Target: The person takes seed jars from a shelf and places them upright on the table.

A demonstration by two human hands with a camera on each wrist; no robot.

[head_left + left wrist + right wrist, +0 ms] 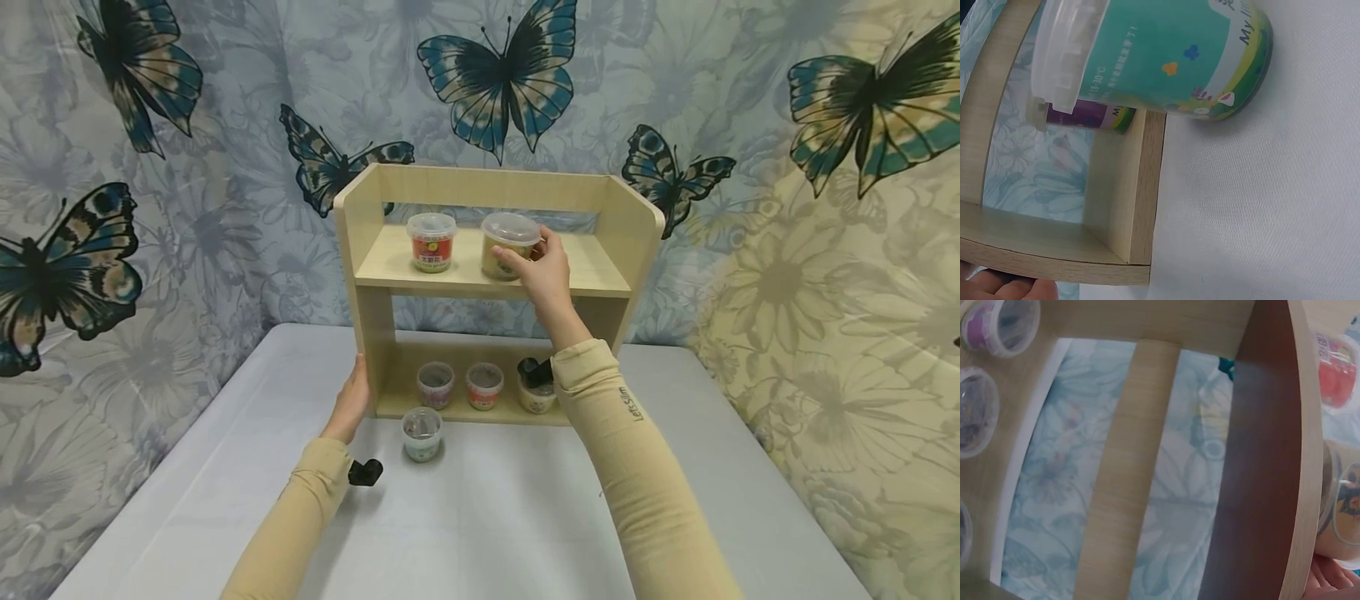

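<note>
On the upper shelf, my right hand (549, 275) grips a clear-lidded plastic tub (498, 260) with a yellowish body, thumb in front and fingers at its right side. Part of this tub (1342, 515) shows at the right edge of the right wrist view. A red-labelled tub (432, 248) stands to its left. My left hand (349, 407) rests against the outer left side of the wooden shelf unit (365, 321); its fingers (1010, 289) partly show past the panel in the left wrist view. Near it, a teal-labelled tub (1154, 56) stands on the table before the unit.
On the lower shelf stand a purple-labelled tub (436, 385), a pink-labelled tub (484, 387) and a pale tub (537, 400), partly hidden by the black wrist camera (534, 372). A white cloth covers the table (480, 517). Butterfly-patterned fabric (495, 75) hangs behind.
</note>
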